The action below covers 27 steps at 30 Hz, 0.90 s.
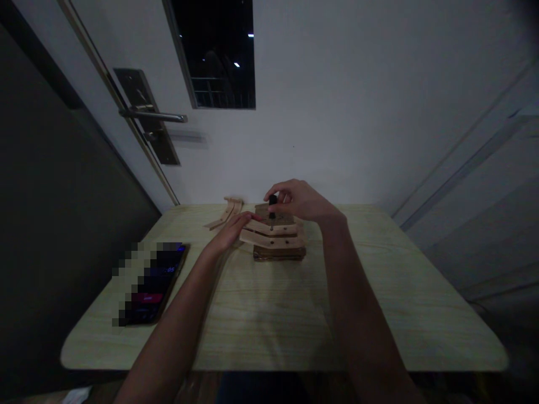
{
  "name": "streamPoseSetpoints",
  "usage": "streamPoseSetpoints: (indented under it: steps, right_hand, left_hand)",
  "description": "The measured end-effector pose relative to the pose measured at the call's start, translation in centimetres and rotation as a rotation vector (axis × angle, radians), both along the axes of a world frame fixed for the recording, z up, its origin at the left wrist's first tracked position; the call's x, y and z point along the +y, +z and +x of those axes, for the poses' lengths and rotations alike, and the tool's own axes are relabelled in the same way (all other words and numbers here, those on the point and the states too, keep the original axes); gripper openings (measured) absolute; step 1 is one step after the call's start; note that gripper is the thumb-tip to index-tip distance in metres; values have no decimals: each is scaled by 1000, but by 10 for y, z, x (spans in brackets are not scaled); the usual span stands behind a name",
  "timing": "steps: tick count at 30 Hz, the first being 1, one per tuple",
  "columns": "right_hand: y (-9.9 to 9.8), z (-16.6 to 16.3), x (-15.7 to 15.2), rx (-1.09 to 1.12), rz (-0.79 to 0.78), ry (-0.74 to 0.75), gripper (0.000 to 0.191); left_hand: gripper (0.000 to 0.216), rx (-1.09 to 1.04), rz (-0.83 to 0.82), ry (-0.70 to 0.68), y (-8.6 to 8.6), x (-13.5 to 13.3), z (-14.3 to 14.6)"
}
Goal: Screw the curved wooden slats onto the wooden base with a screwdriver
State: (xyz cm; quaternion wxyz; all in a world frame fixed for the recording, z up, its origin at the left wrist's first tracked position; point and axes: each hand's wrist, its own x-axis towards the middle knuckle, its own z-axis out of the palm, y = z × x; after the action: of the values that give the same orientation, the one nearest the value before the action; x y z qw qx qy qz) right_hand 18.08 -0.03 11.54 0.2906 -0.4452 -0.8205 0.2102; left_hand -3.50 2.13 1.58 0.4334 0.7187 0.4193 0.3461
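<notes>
Near the far edge of a light wooden table (273,314), curved wooden slats (273,234) with holes are stacked on a dark wooden base block (278,253). My right hand (301,201) is closed around a small black-handled screwdriver (273,203), held upright with its tip on the upper slat. My left hand (231,230) lies on the left ends of the slats, fingers stretched flat and pressing down.
A few loose curved wooden pieces (227,213) lie behind and left of the stack. A dark phone (155,283) rests at the table's left side. A door with a metal lever handle (154,116) stands to the left, and a white wall lies directly behind.
</notes>
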Motion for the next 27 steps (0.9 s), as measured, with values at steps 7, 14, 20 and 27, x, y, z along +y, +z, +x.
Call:
streamPoseSetpoints:
  steps: [7,14,20,27]
  right_hand:
    - [-3,3,2,75,-31,-4,16]
    - [-11,-7,5,41,91,-130,32]
    - [-13,-12,7,59,136,-156,36]
    - [-12,-12,7,54,146,-157,41]
  left_hand:
    - [42,-37,-33,-4,-2,1,0]
    - [41,-33,1,1,-1,1,0]
    - [41,-36,2,-3,-3,2,-1]
    - [43,-28,-5,1,-4,2,0]
